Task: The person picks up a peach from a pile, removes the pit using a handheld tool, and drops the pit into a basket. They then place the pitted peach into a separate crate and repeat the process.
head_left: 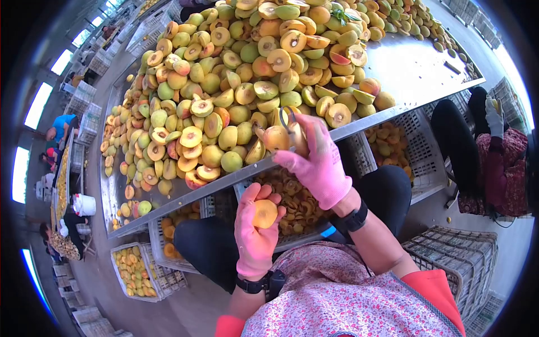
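My L hand (pixel 257 230) is turned palm up, w/ the fingers curled round a cut fruit half (pixel 265 213). It sits snug in the glove, prob. cupped like that so it can't roll out, and its smooth cut side looks to be facing up.

My R hand (pixel 321 163) is up at the bench (pixel 382 117), just over the rim. Its fingers are closed on a curved metal tool (pixel 287 119), thumb stretched out below, w/ a pale fruit piece (pixel 276 139) right by the fingertips. Can't tell if I'm gripping that piece too or just touching it; the tool hides part of the contact. I'd guess the tool is kept in the fingers so the same hand can handle fruit w/o putting it down.

The heap of fruit (pixel 224 101) is piled on the bench right in front of me, mostly halves, some cut side up, w/in easy reach. The metal rim prob. stops stuff sliding into my lap.

Below the rim, between my knees, there's a crate (pixel 297 241) of brownish scraps (pixel 297 205), approx. under both hands, so bits would fall straight in, I reckon. A white basket (pixel 163 281) of yellow pieces is on the floor to my L, away from my knees. To my R, a co-worker's gloved hand (pixel 494 118) is well apart from mine.
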